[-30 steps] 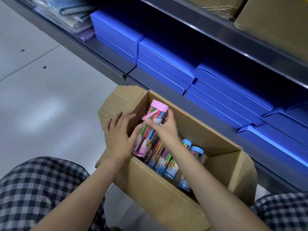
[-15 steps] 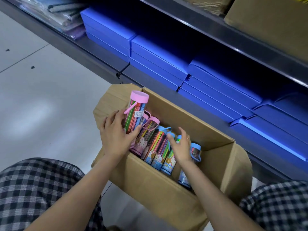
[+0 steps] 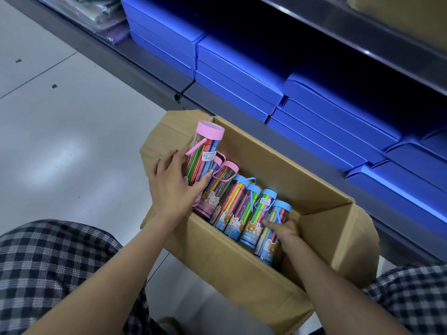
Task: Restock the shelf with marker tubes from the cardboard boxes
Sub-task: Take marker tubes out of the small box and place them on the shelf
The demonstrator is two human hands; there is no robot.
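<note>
An open cardboard box (image 3: 321,194) stands on the floor in front of me. Several clear marker tubes lie slanted inside it, some with pink caps and some with blue. My left hand (image 3: 173,187) grips a pink-capped tube (image 3: 205,153) and holds it upright, raised above the others at the box's left end. My right hand (image 3: 284,230) reaches down into the box and curls around the rightmost blue-capped tube (image 3: 278,221). The low shelf (image 3: 169,76) runs diagonally behind the box.
Stacks of flat blue boxes (image 3: 242,68) fill the low shelf. Plastic-wrapped packs (image 3: 106,22) lie at its far left. An upper shelf board (image 3: 362,42) overhangs it, with brown cartons on top. My knees in checked trousers flank the box. Grey tiled floor (image 3: 60,117) spreads to the left.
My right hand let go of the pink-capped tube and moved right and down onto a blue-capped tube. My left hand took over the pink tube and lifted it higher.
</note>
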